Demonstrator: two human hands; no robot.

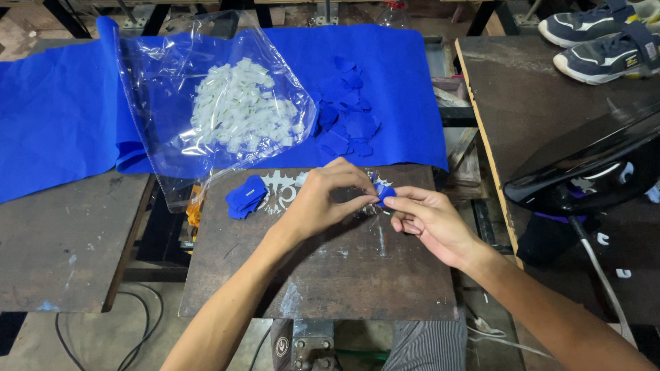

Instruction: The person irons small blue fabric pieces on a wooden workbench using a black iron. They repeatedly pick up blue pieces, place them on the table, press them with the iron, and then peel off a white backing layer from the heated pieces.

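Your left hand [323, 199] and right hand [426, 220] pinch one small blue fabric piece [386, 194] above the tabletop [357, 275]; a clear bag [220, 103] of white tags [240, 113] lies behind, its details indistinct.

Dark worn metal worktables [62, 240], concrete floor [89, 343]

Matt blue cloth [55, 117], glossy clear plastic bag [165, 103] (crinkled), worn metal plate [357, 268].
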